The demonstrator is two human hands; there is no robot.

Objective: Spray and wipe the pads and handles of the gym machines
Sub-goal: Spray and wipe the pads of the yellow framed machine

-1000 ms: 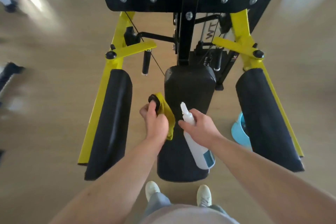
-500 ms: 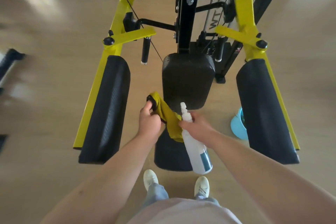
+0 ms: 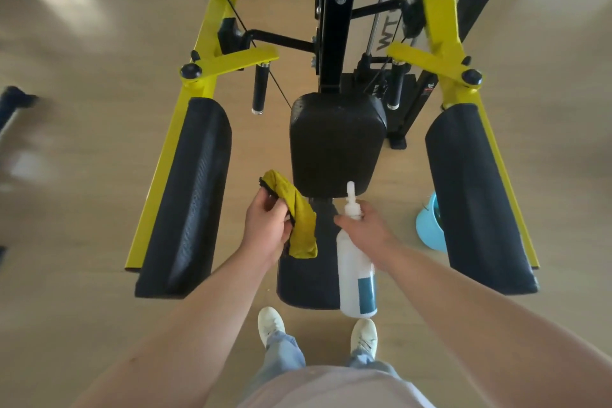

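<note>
Right hand (image 3: 367, 232) curled round the neck of a white translucent plastic spray bottle (image 3: 356, 278) with a blue label; fill level unreadable. Left hand (image 3: 265, 225) grips a bunched yellow cloth (image 3: 299, 219). Both are over the black seat pad (image 3: 304, 285), with the upright black pad (image 3: 334, 142) beyond. Light-blue plastic bucket (image 3: 427, 232) beside the long black right side pad (image 3: 473, 195), contents unclear.

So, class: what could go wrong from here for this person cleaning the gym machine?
1. The spray bottle, held in the right hand, points at the centre pad; overspray may wet the floor near the shoes, a slip hazard.
2. The blue bucket sits on the floor by the long right pad; a sidestep could kick it.
</note>
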